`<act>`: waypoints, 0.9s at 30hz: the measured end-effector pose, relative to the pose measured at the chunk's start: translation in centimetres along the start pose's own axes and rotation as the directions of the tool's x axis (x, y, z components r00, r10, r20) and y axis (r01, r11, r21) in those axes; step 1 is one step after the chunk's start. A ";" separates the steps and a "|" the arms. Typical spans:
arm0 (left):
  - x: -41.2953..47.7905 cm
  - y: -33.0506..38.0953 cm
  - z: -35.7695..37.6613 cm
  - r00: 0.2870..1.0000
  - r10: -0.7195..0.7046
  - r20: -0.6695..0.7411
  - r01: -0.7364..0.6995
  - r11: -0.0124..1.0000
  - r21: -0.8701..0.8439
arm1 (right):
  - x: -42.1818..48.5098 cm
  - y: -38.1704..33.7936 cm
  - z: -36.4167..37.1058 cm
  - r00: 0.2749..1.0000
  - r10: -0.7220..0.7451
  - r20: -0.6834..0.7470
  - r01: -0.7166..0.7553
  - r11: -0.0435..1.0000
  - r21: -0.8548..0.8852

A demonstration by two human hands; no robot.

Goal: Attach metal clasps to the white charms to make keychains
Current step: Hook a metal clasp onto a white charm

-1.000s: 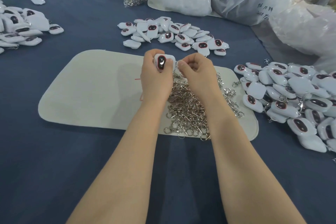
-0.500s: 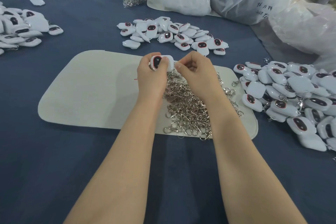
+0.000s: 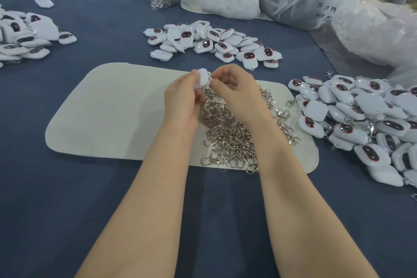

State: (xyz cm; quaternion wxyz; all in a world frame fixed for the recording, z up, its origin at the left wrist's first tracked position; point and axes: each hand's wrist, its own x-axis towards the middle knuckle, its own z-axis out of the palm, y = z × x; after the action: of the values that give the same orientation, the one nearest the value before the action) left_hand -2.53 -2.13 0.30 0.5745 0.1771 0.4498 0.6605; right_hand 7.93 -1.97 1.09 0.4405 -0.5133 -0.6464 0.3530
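The white charm has turned since half a second ago: its dark face, then toward the camera, is now out of sight, and only plain white shell shows. The left hand grips it, fingers curled round its lower body, its long axis rising up from them. The right hand, touching it on the right, pinches thumb and forefinger on a clasp at the charm's upper right corner; the metal is mostly hidden. Below the fingers lies the clasp pile.
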 end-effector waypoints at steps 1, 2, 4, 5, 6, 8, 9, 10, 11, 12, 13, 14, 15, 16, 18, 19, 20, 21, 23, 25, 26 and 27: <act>0.0 0.1 0.0 0.999 -0.045 0.022 0.047 0.996 -0.072 | 0.0 -0.1 0.1 1.000 -0.020 -0.017 0.019 1.000 -0.013; -0.2 0.2 0.1 0.997 -0.068 0.046 0.073 0.991 -0.116 | 0.0 -0.2 0.1 0.999 -0.036 -0.035 0.035 0.999 -0.026; -0.3 0.3 0.1 0.993 -0.093 0.074 0.103 0.985 -0.140 | 0.0 -0.3 0.2 0.997 -0.057 -0.058 0.054 0.997 -0.049; -0.3 0.3 0.1 0.992 -0.101 0.072 0.110 0.984 -0.137 | 0.0 -0.3 0.3 0.996 -0.059 -0.065 0.055 0.997 -0.057; -0.3 0.2 0.0 0.994 -0.093 0.061 0.100 0.988 -0.116 | 0.0 -0.2 0.3 0.996 -0.055 -0.069 0.050 0.997 -0.067; -0.2 0.0 -0.1 1.000 0.005 0.018 -0.005 1.000 0.001 | 0.1 0.0 0.2 0.997 -0.035 -0.066 0.028 0.994 -0.104; -0.2 -0.1 -0.1 0.995 0.101 -0.002 -0.100 0.989 0.112 | 0.1 0.2 0.2 0.998 -0.024 -0.064 0.015 0.991 -0.132; -0.1 -0.2 -0.1 0.976 0.219 -0.006 -0.211 0.947 0.243 | 0.1 0.3 0.1 0.998 -0.015 -0.065 0.004 0.987 -0.158; -0.2 -0.4 -0.1 0.939 0.343 0.019 -0.326 0.875 0.358 | 0.2 0.3 0.0 0.998 -0.011 -0.067 -0.001 0.984 -0.178; -0.5 -0.5 -0.1 0.892 0.446 0.069 -0.429 0.789 0.441 | 0.2 0.4 -0.1 0.997 -0.013 -0.071 -0.002 0.980 -0.201; -0.8 -0.6 0.0 0.847 0.517 0.126 -0.505 0.708 0.493 | 0.3 0.4 -0.1 0.997 -0.018 -0.073 0.001 0.974 -0.225; -1.1 -0.7 0.0 0.805 0.565 0.183 -0.564 0.631 0.533 | 0.3 0.4 -0.2 0.997 -0.020 -0.071 0.002 0.970 -0.245; -1.2 -0.8 -0.1 0.766 0.596 0.240 -0.609 0.555 0.567 | 0.4 0.4 -0.3 0.998 -0.013 -0.067 -0.004 0.967 -0.256; -1.4 -0.9 -0.1 0.729 0.615 0.301 -0.647 0.475 0.596 | 0.4 0.4 -0.4 0.998 0.002 -0.062 -0.018 0.966 -0.258; -1.6 -0.9 -0.1 0.667 0.625 0.406 -0.700 0.338 0.629 | 0.5 0.5 -0.6 0.997 0.053 -0.053 -0.063 0.977 -0.206; -1.7 -0.9 -0.1 0.647 0.625 0.437 -0.715 0.297 0.632 | 0.4 0.6 -0.8 0.995 0.083 -0.050 -0.089 0.987 -0.132; -1.8 -0.8 0.0 0.633 0.627 0.454 -0.726 0.277 0.629 | 0.4 0.6 -1.0 0.993 0.109 -0.043 -0.110 0.993 -0.042; -1.8 -0.8 0.0 0.628 0.631 0.455 -0.731 0.279 0.623 | 0.2 0.6 -1.1 0.991 0.125 -0.036 -0.124 0.992 0.029; -1.6 -0.8 0.0 0.660 0.635 0.401 -0.712 0.361 0.602 | 0.1 0.5 -1.4 0.993 0.114 -0.021 -0.113 0.992 0.050; -1.2 -0.7 -0.1 0.713 0.623 0.322 -0.666 0.458 0.589 | 0.1 0.4 -1.2 0.998 0.063 -0.017 -0.063 0.997 -0.040; -1.1 -0.7 -0.2 0.725 0.613 0.313 -0.652 0.467 0.597 | 0.1 0.3 -1.1 0.999 0.039 -0.017 -0.041 0.993 -0.113; -1.0 -0.8 -0.3 0.726 0.604 0.331 -0.653 0.452 0.608 | 0.2 0.3 -1.0 1.000 0.026 -0.016 -0.029 0.983 -0.181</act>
State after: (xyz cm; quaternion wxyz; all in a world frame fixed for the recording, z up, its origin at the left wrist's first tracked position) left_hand -2.00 -3.20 -0.16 0.1946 0.5521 0.5438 0.6013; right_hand 8.96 -1.74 1.25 0.3912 -0.5626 -0.6657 0.2953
